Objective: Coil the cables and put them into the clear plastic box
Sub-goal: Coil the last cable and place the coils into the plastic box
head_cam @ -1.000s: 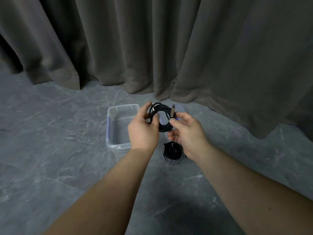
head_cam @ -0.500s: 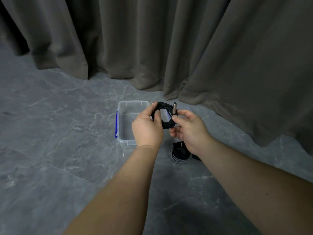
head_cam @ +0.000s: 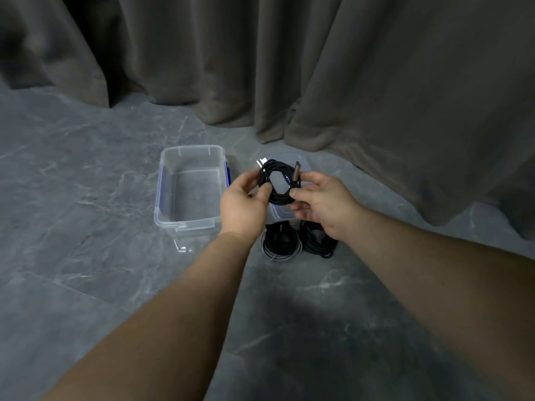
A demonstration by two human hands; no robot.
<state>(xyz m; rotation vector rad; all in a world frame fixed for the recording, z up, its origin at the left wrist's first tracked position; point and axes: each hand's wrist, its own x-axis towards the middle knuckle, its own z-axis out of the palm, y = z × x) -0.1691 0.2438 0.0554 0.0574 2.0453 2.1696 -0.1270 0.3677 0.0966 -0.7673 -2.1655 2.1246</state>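
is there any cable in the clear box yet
No, the clear box holds nothing; one coiled cable is held between both hands and two more coils lie on the floor beside it.

The round coiled cable (head_cam: 277, 183) was black with a silver metal plug. The rectangular clear plastic box (head_cam: 188, 186) had blue clips. The stone-like floor (head_cam: 86, 198) was grey with pale marble veins, and the heavy fabric curtain (head_cam: 376, 82) was taupe-grey.
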